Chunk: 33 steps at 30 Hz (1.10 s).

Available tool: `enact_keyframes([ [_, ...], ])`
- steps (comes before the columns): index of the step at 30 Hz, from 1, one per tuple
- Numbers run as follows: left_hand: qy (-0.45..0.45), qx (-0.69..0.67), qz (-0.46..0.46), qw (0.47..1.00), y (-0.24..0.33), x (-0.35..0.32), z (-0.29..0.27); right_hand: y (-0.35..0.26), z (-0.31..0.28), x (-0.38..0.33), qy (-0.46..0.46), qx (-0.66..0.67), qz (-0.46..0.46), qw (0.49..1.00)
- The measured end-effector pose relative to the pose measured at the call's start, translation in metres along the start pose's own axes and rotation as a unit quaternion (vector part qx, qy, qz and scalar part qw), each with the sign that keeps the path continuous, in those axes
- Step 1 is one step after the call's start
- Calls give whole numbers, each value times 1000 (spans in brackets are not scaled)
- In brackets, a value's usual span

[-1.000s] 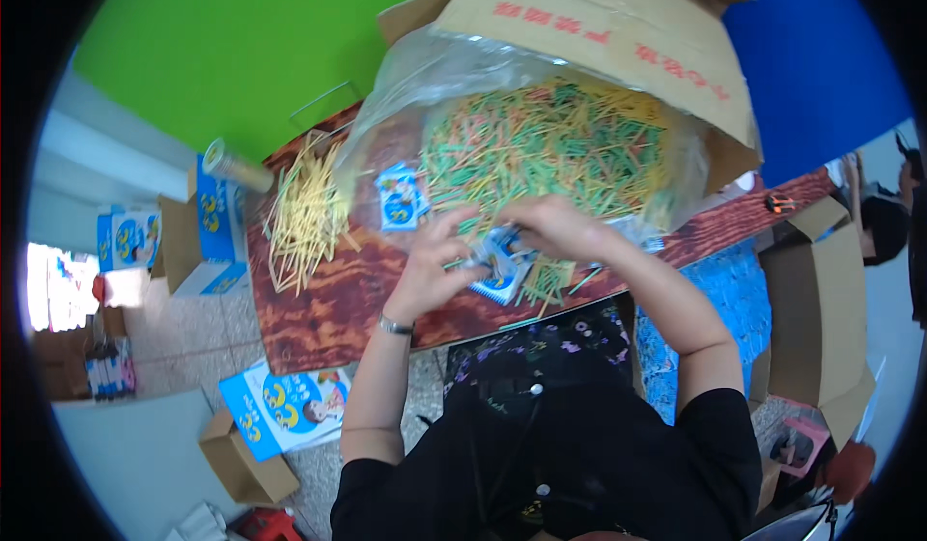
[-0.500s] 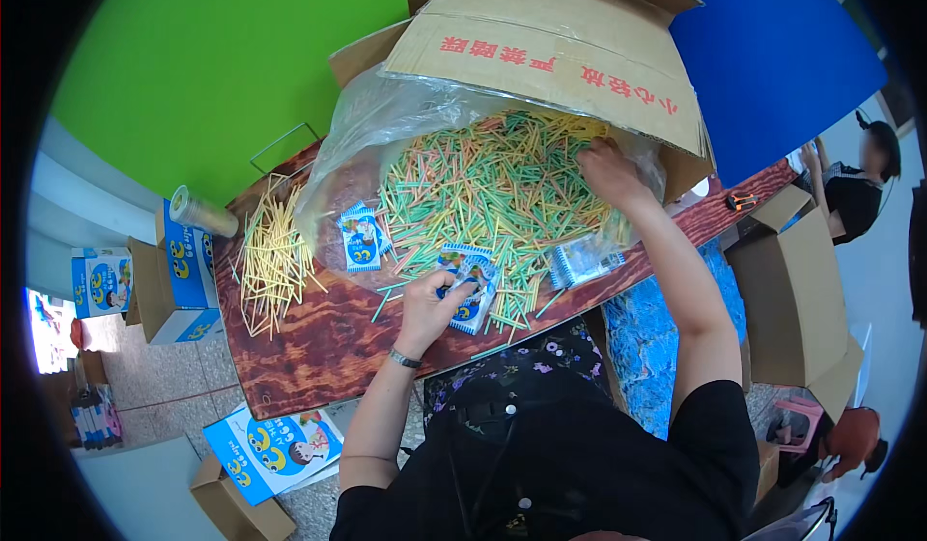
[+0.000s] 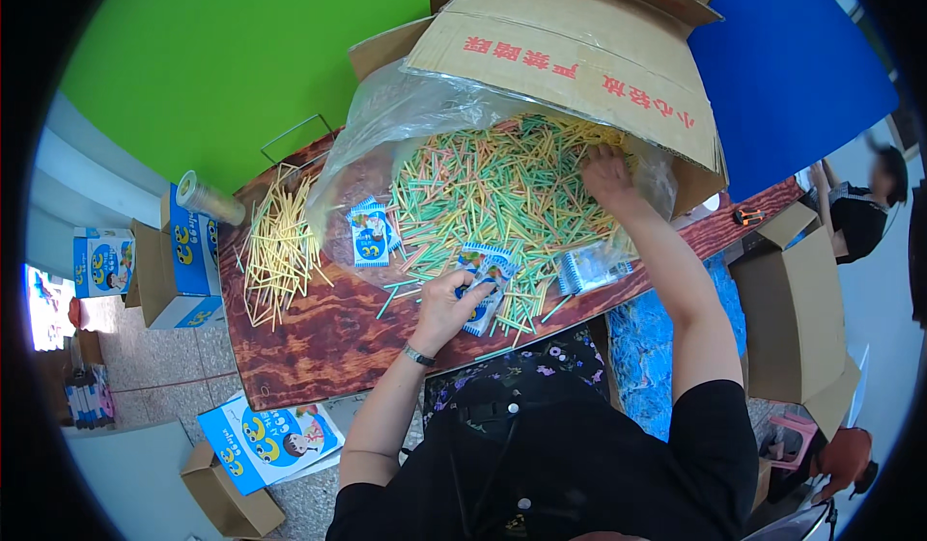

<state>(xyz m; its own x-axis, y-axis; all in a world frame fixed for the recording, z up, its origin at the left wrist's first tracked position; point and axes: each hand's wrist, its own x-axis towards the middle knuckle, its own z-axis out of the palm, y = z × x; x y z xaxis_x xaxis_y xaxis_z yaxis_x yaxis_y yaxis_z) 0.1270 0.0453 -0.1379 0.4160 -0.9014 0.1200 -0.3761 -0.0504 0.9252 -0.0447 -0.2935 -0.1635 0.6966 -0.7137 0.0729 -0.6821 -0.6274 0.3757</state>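
A big heap of thin pastel sticks [image 3: 483, 194], green, pink and yellow, spills from a tipped cardboard box [image 3: 570, 29] lined with clear plastic. My left hand [image 3: 446, 309] grips a small blue-and-white packet [image 3: 486, 263] at the near edge of the heap, thumb across it. My right hand [image 3: 608, 179] rests on the far right of the heap by the box mouth, palm down, its fingers stretched out over the sticks. Other blue-and-white packets [image 3: 371, 235] lie to the left, on the plastic, and another packet [image 3: 591, 269] lies at the right.
A loose pile of pale yellow sticks [image 3: 280, 251] lies on the left of the reddish wooden table [image 3: 319, 348], near a clear cylindrical jar [image 3: 208, 198]. Printed blue boxes [image 3: 266, 440] stand on the floor at left. An open carton [image 3: 792, 300] is at right; a person [image 3: 859, 203] works beyond it.
My right hand's fingers have straightened out over the sticks. My left hand keeps its packet. The whole view has shifted slightly.
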Motion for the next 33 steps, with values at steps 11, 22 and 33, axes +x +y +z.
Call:
enact_keyframes([
  [11, 60, -11, 15, 998, -5, -1, -6, 5, -88, -11, -56, 185, -58, 979],
  [22, 99, -22, -14, 995, -14, -3, -3, -4, -94, -2, -258, 562, -27, 786],
  [33, 128, -30, -10, 991, -11, 1, -5, -8, -82, -15, -394, 585, 28, 708],
])
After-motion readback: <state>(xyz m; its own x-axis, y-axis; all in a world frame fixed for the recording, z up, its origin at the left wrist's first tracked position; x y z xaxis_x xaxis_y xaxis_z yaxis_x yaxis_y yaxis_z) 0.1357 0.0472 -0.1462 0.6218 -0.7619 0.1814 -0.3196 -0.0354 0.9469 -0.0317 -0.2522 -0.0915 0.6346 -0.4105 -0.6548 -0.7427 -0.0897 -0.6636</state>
